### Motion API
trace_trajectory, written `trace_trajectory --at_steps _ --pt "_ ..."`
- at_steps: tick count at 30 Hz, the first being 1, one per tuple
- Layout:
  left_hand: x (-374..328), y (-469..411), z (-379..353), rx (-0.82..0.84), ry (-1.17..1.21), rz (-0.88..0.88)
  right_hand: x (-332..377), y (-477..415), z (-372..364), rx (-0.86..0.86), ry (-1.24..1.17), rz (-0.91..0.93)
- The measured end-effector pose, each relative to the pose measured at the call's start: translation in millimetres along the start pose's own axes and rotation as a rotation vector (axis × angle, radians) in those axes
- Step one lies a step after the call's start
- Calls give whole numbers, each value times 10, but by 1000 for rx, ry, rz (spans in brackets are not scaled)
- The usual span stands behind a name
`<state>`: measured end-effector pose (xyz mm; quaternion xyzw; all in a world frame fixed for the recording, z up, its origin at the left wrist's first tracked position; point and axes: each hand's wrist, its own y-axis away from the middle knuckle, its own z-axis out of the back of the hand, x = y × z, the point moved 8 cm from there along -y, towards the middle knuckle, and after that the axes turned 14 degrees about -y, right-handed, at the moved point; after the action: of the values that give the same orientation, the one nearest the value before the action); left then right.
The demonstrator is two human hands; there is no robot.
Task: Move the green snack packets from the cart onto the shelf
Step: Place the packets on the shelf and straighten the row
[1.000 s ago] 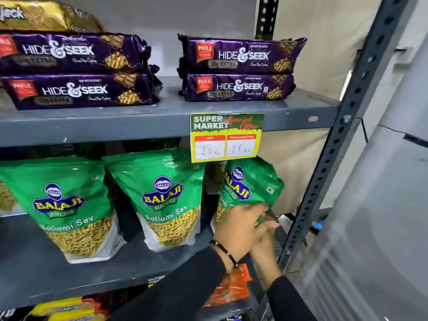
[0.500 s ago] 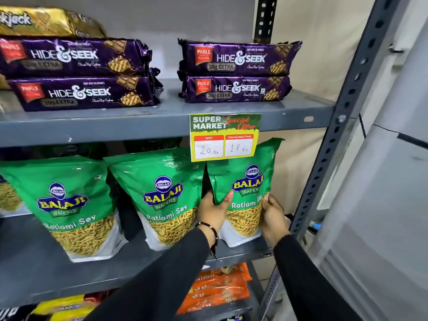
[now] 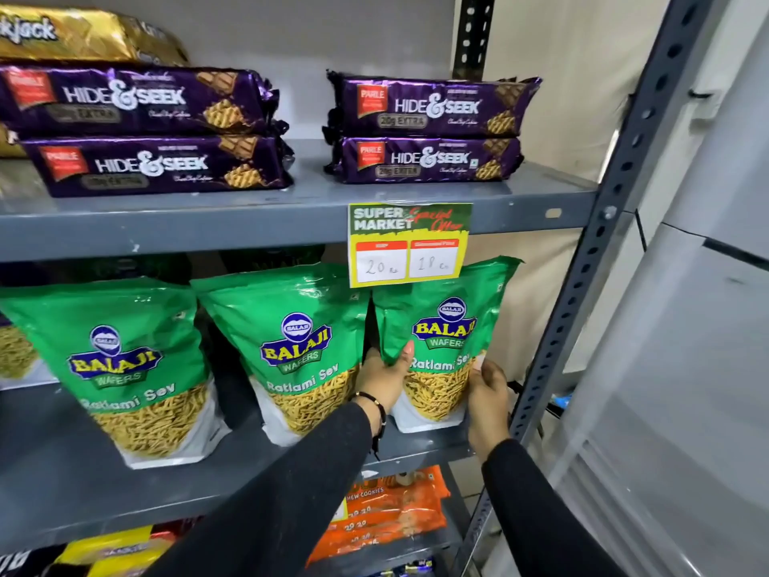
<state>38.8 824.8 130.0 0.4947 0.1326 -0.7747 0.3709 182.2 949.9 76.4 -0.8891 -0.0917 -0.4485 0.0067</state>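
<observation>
The green snack packet (image 3: pixel 441 326), glossy with a clear lower window showing yellow sev, stands upright on the grey metal shelf (image 3: pixel 104 485). The left hand (image 3: pixel 385 376) grips its left edge and the right hand (image 3: pixel 487 393) its right edge. Left of the fingers stand two matching packets (image 3: pixel 291 347). A price tag (image 3: pixel 410 243) hangs above.

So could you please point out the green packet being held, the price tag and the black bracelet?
green packet (image 3: pixel 447 326), head view, on its logo.
price tag (image 3: pixel 410 243), head view, on its middle.
black bracelet (image 3: pixel 371 399), head view, on the band at the left wrist.
</observation>
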Motion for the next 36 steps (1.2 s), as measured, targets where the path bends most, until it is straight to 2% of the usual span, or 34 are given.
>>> trace_trajectory --at_steps 2,5,7,11,14,18,20,21,23,29,36 --pt "91 52 5 54 -11 0 -57 191 90 -195 -21 63" --pt "325 221 118 131 -40 8 -121 676 44 -289 -4 237" --pt "530 352 354 126 -61 -24 -319 1009 -91 -260 43 256" --pt "975 564 1046 46 -1 -81 -949 1617 -544 -1 28 33" --pt "1296 649 1836 -187 114 -115 -1283 1927 -1035 243 110 -127" --pt "1548 842 3011 -629 210 -156 -1536 2160 -1703 497 176 -189" --pt "1637 811 3427 -727 171 -165 -1668 2201 -1942 557 217 -194" --pt "1675 748 3555 -719 145 -157 -1730 2204 -2033 578 235 -197" --pt "1721 574 3672 -601 162 -162 -1838 2196 -2182 588 252 -203" --pt "1642 369 3513 -306 211 -200 -1995 2131 -2366 695 253 -278" --pt "1852 458 3545 -228 323 -121 -2026 2194 -2341 687 297 -289"
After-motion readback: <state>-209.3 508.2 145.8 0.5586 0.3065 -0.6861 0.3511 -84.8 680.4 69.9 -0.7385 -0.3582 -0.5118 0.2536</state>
